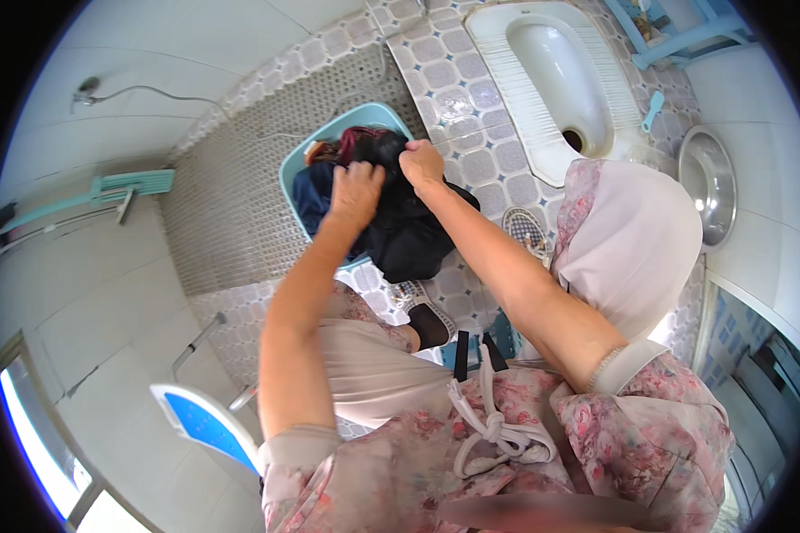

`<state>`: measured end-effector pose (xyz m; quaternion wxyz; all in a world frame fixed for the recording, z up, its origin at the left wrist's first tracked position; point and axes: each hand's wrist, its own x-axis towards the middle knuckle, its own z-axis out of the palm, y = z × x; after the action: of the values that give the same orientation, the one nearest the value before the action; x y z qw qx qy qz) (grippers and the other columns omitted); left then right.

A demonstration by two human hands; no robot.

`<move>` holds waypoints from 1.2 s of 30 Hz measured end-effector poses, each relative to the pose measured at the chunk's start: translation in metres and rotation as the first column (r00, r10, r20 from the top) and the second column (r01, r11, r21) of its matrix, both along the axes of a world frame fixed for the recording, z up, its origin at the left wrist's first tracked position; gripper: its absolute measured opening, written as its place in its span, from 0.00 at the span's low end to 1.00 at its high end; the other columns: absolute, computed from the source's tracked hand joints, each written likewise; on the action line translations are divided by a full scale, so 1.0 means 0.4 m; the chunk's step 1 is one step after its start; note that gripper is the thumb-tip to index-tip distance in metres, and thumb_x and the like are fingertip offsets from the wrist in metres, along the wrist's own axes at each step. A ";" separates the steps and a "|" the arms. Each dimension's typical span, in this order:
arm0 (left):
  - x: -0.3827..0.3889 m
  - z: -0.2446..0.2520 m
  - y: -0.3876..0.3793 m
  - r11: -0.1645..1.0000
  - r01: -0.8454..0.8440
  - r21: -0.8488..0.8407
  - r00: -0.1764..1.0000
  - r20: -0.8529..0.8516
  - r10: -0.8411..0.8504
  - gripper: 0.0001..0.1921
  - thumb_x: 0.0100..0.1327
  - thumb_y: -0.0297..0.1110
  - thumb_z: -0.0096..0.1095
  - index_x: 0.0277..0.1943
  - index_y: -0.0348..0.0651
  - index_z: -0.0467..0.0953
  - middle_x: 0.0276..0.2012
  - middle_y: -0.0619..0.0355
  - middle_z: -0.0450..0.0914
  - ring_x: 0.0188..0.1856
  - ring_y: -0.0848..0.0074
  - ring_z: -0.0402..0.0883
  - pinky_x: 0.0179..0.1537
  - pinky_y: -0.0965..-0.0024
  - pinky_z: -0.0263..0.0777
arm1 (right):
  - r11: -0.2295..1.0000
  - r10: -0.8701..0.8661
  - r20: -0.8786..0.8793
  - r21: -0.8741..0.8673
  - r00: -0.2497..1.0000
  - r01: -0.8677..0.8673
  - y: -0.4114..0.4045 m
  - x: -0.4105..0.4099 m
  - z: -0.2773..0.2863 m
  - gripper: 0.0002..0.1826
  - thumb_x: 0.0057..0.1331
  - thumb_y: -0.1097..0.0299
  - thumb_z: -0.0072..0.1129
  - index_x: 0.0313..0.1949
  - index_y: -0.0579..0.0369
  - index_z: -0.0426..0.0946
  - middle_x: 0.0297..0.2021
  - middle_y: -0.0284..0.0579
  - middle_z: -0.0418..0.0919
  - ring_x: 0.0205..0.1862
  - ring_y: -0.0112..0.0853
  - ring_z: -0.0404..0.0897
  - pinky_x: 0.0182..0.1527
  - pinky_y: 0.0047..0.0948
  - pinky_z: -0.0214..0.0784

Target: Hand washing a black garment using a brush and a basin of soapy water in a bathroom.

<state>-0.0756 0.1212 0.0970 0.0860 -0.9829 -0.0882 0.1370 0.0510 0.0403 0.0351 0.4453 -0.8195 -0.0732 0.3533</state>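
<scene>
A light-blue plastic basin (pixel 288 174) holds a heap of clothes in front of me. My right hand (pixel 421 163) is closed in a fist on a black garment (pixel 410 236) by the basin's right rim. Beside it, slightly blurred, my left hand (pixel 359 190) grips the same dark cloth with curled fingers; the fingertips are hidden in the folds. Part of the black garment hangs over the near right rim. Dark blue cloth (pixel 312 193) lies at the left of the basin, and dark red cloth (pixel 357 141) at its far side.
A squat toilet (pixel 560 73) is set in the tiled floor to the right. A metal bowl (pixel 707 186) leans by the right wall, near a turquoise brush (pixel 653 112). Grey perforated matting (pixel 240 173) lies left of the basin. A turquoise mop head (pixel 137 186) is along the left wall.
</scene>
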 end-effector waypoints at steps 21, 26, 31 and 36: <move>-0.108 -0.196 -0.064 0.752 -0.473 -0.459 0.624 0.429 0.654 0.07 0.63 0.37 0.61 0.32 0.45 0.78 0.36 0.58 0.83 0.43 0.64 0.80 0.45 0.59 0.67 | 0.865 0.491 0.522 -0.196 0.698 -0.462 -0.060 -0.189 -0.061 0.16 0.69 0.58 0.56 0.37 0.61 0.76 0.42 0.57 0.79 0.48 0.53 0.76 0.45 0.50 0.73; 0.012 -0.274 0.028 0.761 -0.562 -0.323 0.697 0.310 0.646 0.16 0.67 0.40 0.54 0.27 0.43 0.82 0.28 0.51 0.85 0.32 0.56 0.85 0.38 0.53 0.73 | 0.775 0.630 0.446 -0.302 0.636 -0.555 0.045 -0.083 -0.225 0.16 0.71 0.60 0.51 0.33 0.61 0.79 0.32 0.62 0.83 0.37 0.57 0.83 0.42 0.53 0.75; 0.096 -0.295 0.151 0.439 -0.802 -0.406 0.571 -0.303 0.763 0.15 0.61 0.36 0.57 0.42 0.36 0.86 0.40 0.39 0.86 0.48 0.51 0.86 0.52 0.52 0.78 | 0.464 0.885 0.238 -0.515 0.400 -0.721 0.140 -0.016 -0.260 0.16 0.67 0.60 0.53 0.38 0.56 0.86 0.40 0.57 0.86 0.45 0.52 0.85 0.47 0.50 0.77; 0.049 -0.408 0.259 0.507 -0.802 -0.318 0.594 -0.323 0.737 0.17 0.65 0.42 0.55 0.46 0.43 0.86 0.48 0.43 0.86 0.51 0.50 0.85 0.53 0.53 0.78 | 0.576 0.812 0.337 -0.330 0.477 -0.748 0.236 -0.006 -0.290 0.19 0.66 0.59 0.48 0.42 0.58 0.85 0.45 0.59 0.84 0.52 0.50 0.83 0.53 0.47 0.74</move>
<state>-0.0560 0.2247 -0.0661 -0.1976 -0.8198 -0.4767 0.2482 0.0488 0.1349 -0.0807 0.1473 -0.7814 -0.5155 0.3194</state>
